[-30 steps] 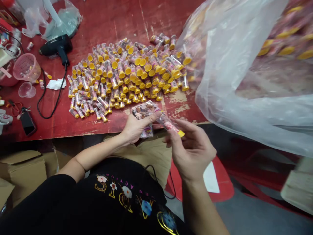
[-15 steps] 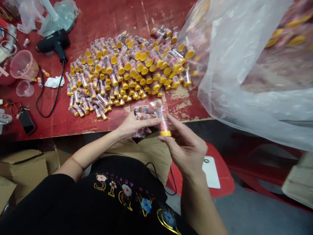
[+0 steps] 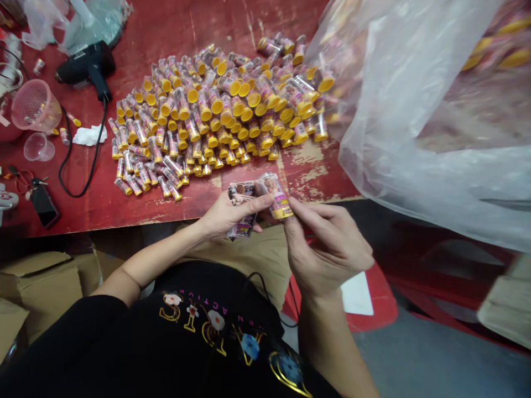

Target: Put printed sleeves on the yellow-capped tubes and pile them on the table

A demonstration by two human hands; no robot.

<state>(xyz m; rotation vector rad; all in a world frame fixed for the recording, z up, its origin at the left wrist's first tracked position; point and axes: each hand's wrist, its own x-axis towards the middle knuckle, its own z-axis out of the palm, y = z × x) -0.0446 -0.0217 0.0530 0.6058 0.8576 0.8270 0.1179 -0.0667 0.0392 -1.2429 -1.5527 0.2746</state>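
Note:
My left hand (image 3: pixel 226 215) is closed around several printed labels (image 3: pixel 243 224), with its thumb pressed on a small clear plastic tube (image 3: pixel 276 190). The tube is tilted, has a printed wrap around it, and its yellow-coloured end points toward me. My right hand (image 3: pixel 327 246) pinches that end between thumb and forefinger. Just beyond both hands, a large pile of similar yellow-capped tubes (image 3: pixel 226 110) lies on the red table (image 3: pixel 186 207).
A big translucent plastic bag (image 3: pixel 385 127) with more tubes covers the right side. At left lie a heat gun (image 3: pixel 93 69) with its cord, a pink basket (image 3: pixel 35 105), a clear cup (image 3: pixel 39 147), crumpled tissue (image 3: pixel 89 135) and a phone (image 3: pixel 44 205). Cardboard boxes (image 3: pixel 45 282) stand below.
The tube has turned and tilted in my fingers, and its printed wrap now faces up. My right hand has shifted slightly right, its fingers now pinching the tube's yellow end.

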